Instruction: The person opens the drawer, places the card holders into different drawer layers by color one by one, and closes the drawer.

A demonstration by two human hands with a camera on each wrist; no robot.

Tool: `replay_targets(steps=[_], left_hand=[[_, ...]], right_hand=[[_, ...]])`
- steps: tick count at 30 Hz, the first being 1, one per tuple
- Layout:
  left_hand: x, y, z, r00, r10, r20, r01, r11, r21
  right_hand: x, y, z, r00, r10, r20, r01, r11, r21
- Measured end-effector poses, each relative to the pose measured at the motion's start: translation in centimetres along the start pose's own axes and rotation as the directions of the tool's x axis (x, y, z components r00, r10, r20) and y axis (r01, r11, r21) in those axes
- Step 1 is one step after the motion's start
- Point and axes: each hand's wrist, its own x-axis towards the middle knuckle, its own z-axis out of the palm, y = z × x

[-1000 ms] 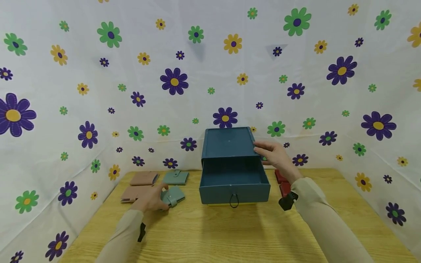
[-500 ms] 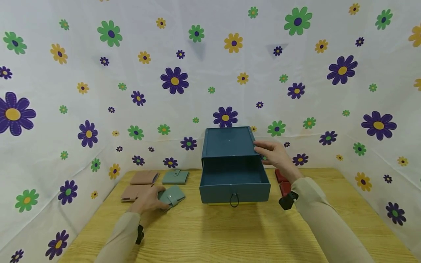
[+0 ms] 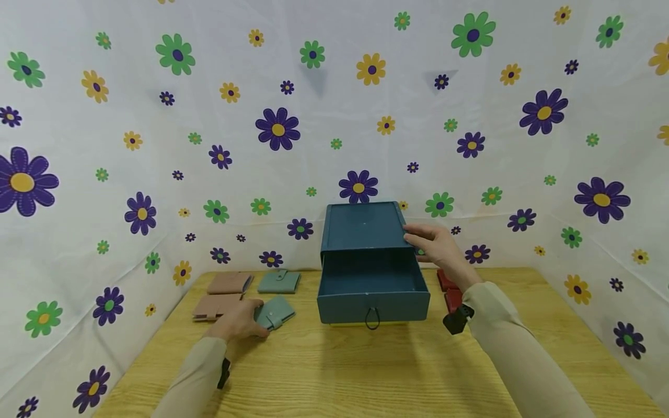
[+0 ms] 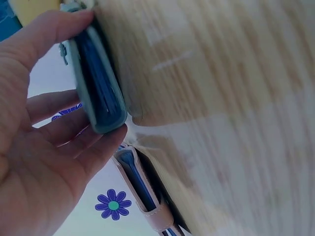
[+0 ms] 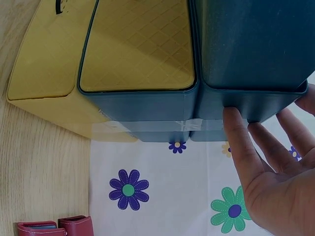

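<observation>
My left hand (image 3: 237, 321) is at a green snap-strap wallet (image 3: 275, 312) on the table. In the left wrist view the thumb lies on one end of the green wallet (image 4: 98, 78) and the fingers curl at the other, gripping it between them. My right hand (image 3: 439, 247) rests at the right side of a blue drawer unit (image 3: 364, 226). Its top drawer (image 3: 373, 307) is pulled out, showing a bare interior. In the right wrist view extended fingertips of the right hand (image 5: 280, 172) press the side of the blue casing (image 5: 246, 101).
Two pink wallets (image 3: 229, 283) lie left of the hand, and a second green wallet (image 3: 279, 281) behind it. Red wallets (image 3: 452, 299) sit right of the unit, partly hidden by the right arm. Yellow drawers (image 5: 44, 59) lie below the blue one. Flowered cloth (image 3: 334, 168) hangs behind.
The left hand has shifted slightly left and its fingers have settled against the green wallet, which stays nearly in place. The right hand and the pulled-out drawer have not moved.
</observation>
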Motion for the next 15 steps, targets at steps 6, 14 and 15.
replay_targets(steps=[6,14,15], left_hand=[[0.06,0.13,0.08,1.0,0.011,-0.024,-0.011,1.0,0.001],[-0.07,-0.71,-0.07,0.997,0.017,-0.075,-0.017,1.0,-0.009],[-0.06,-0.73,-0.17,0.996,0.029,-0.085,-0.029,1.0,-0.003]], right_hand=[[0.01,0.18,-0.02,1.0,-0.015,0.003,0.015,1.0,-0.008],[0.08,0.13,0.0,1.0,0.001,-0.004,-0.001,1.0,-0.007],[0.05,0.1,-0.04,1.0,0.002,-0.005,-0.002,1.0,-0.007]])
